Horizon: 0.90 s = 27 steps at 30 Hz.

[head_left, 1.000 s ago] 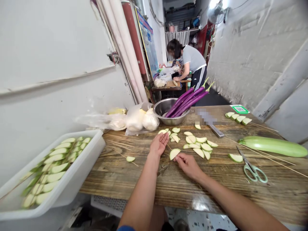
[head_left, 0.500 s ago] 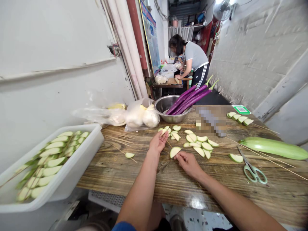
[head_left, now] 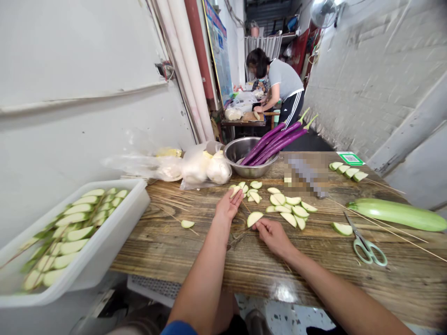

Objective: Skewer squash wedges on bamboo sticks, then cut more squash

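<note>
the wooden table (head_left: pixel 167 263) fills the foreground, with a white tub (head_left: pixel 122 225) of skewered slices (head_left: pixel 77 217) beside its left end. long purple eggplants (head_left: pixel 274 145) lean in a steel bowl (head_left: pixel 252 172) near the far edge. the left hand (head_left: pixel 226 205), palm up, curls its fingers around a pale slice (head_left: pixel 235 190); the right hand (head_left: pixel 273 235) pinches the corner of a half-moon slice (head_left: pixel 254 218), between the hands and left of some loose pieces (head_left: pixel 299 212).

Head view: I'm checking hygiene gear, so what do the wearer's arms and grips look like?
The left grip and right grip are ungloved and visibly unadorned. The left forearm and right forearm are bare; a blue sleeve shows above the left.
</note>
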Each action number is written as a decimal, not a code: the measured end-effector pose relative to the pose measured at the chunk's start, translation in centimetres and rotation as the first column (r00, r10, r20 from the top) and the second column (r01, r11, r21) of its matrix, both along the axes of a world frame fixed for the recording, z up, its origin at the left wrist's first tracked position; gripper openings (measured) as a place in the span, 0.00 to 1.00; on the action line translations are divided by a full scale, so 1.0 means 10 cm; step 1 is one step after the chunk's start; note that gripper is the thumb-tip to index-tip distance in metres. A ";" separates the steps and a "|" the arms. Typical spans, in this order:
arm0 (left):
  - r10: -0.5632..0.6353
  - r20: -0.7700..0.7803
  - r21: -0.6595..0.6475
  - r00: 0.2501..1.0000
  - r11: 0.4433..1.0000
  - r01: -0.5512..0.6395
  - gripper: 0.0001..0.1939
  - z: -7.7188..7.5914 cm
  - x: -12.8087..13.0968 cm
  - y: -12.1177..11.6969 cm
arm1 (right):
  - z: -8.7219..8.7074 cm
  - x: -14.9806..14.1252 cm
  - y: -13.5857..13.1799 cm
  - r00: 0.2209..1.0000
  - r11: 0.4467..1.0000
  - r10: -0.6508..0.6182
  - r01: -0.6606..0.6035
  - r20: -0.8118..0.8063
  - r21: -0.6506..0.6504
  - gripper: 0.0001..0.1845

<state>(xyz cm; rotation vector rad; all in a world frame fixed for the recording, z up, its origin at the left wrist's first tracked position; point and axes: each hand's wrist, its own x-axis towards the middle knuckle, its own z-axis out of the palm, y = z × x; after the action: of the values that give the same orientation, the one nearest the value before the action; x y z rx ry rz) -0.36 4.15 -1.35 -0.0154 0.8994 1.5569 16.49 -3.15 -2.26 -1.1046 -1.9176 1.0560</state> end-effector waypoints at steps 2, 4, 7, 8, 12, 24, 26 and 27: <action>0.001 -0.003 0.005 1.000 1.000 -0.001 0.04 0.00 0.00 0.00 | -0.01 0.00 0.00 1.000 1.000 0.002 -0.002 0.007 0.001 0.17; 0.005 -0.004 0.004 1.000 1.000 -0.005 0.05 -0.01 0.00 0.00 | -0.01 0.00 0.00 1.000 1.000 0.002 -0.002 0.013 0.001 0.16; 0.002 0.001 0.002 1.000 1.000 -0.002 0.05 -0.01 0.00 0.00 | 0.00 0.00 0.00 1.000 1.000 0.003 -0.003 0.019 0.001 0.16; 0.000 0.001 0.002 1.000 1.000 0.000 0.05 -0.01 0.00 0.00 | 0.01 0.00 0.00 1.000 1.000 0.003 -0.003 0.020 0.001 0.16; 0.002 -0.002 -0.004 1.000 1.000 -0.002 0.05 0.00 0.01 0.00 | 0.02 0.00 0.00 1.000 1.000 0.001 -0.001 0.017 -0.008 0.16; -0.005 -0.027 -0.013 1.000 1.000 0.005 0.04 0.04 0.02 -0.01 | 0.02 -0.01 0.00 1.000 1.000 -0.007 0.007 0.017 -0.003 0.16; -0.005 -0.036 -0.013 0.999 1.000 0.004 0.04 0.03 0.02 -0.01 | 0.02 -0.01 0.01 1.000 1.000 -0.010 0.010 0.018 -0.003 0.16; -0.006 -0.039 -0.012 0.999 1.000 0.006 0.04 0.03 0.02 -0.01 | 0.02 -0.01 0.01 1.000 1.000 -0.012 0.012 0.020 -0.003 0.16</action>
<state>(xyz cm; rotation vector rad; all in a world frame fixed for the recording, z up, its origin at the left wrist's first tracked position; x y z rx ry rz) -0.16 4.07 -1.03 0.0093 0.9386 1.5508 16.38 -3.09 -2.09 -1.1313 -1.9235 1.0458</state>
